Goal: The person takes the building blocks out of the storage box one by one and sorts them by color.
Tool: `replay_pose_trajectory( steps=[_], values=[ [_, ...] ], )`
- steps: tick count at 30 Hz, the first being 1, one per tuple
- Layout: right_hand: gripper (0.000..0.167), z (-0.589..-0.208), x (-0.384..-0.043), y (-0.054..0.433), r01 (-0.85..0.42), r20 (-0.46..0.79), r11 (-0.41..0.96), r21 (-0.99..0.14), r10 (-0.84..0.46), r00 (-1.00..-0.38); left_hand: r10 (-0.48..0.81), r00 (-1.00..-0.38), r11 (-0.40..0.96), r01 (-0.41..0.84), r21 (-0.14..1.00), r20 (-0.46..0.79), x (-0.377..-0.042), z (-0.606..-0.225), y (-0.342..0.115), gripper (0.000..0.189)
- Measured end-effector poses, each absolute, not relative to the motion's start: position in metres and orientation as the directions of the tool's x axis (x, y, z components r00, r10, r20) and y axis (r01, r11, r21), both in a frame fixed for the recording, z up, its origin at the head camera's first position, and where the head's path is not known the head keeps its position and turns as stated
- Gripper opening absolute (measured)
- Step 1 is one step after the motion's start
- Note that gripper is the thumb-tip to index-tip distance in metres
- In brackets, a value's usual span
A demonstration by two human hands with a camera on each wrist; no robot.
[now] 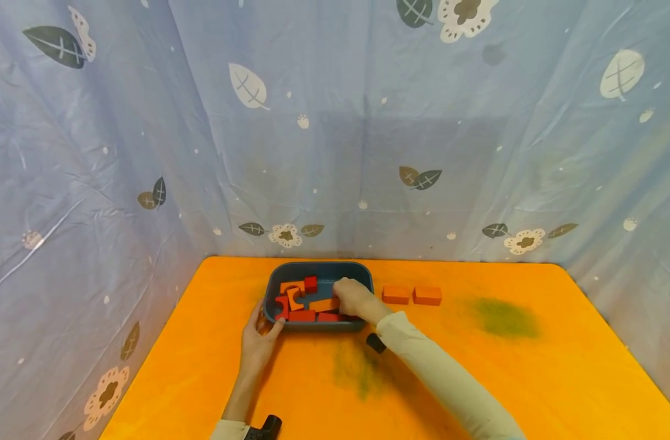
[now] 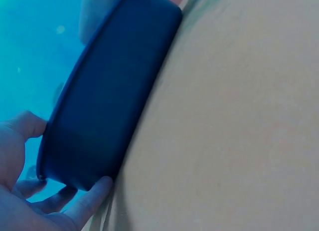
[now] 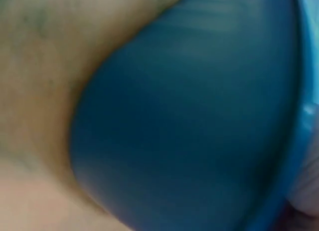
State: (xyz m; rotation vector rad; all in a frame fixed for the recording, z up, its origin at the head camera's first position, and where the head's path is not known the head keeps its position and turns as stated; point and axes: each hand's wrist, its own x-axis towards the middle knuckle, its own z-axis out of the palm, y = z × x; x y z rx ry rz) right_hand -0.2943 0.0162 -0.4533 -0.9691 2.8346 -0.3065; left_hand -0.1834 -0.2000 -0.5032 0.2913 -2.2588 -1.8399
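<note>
A dark blue plastic bin (image 1: 318, 327) stands on the table with red and orange toy blocks inside. My left hand (image 1: 258, 342) holds the bin's front left corner, its thumb at the rim and its fingers along the outer side. In the left wrist view the left hand (image 2: 45, 191) has its fingers spread around the end of the bin (image 2: 109, 91). My right hand (image 1: 356, 299) reaches over the right side into the bin, right beside a long orange block (image 1: 324, 304). Its fingertips are hidden, and I cannot tell whether they grip a block.
Two orange rectangular blocks (image 1: 395, 294) lie side by side on the table, right of the bin. The orange tabletop (image 1: 203, 354) has green smudges. A blue-grey leaf-patterned curtain (image 1: 356, 153) hangs behind the table and at both sides.
</note>
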Motion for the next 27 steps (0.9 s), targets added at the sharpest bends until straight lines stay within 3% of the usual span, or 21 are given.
replay_pose_trajectory(
  steps=[7, 14, 17, 27],
  values=[
    [0.015, -0.433, -0.294, 0.024, -0.623, 0.029, 0.750, -0.223, -0.634, -0.773, -0.289, -0.957, 0.194, -0.022, 0.981, 0.036, -0.181, -0.501, -0.200, 0.072],
    [0.013, -0.422, -0.296, 0.036, -0.695, 0.136, 0.693, -0.193, -0.683, -0.718, -0.290, -0.956, 0.196, -0.019, 0.980, 0.039, -0.184, -0.503, -0.199, 0.071],
    [0.014, -0.425, -0.298, 0.046, -0.691, 0.145, 0.662, -0.290, -0.683, -0.716, -0.287, -0.957, 0.202, -0.017, 0.979, 0.043, -0.185, -0.503, -0.198, 0.071],
    [0.021, -0.441, -0.303, 0.093, -0.471, 0.160, 0.493, -0.731, -0.546, -0.822, -0.283, -0.959, 0.196, -0.025, 0.980, 0.032, -0.182, -0.501, -0.197, 0.069]
  ],
)
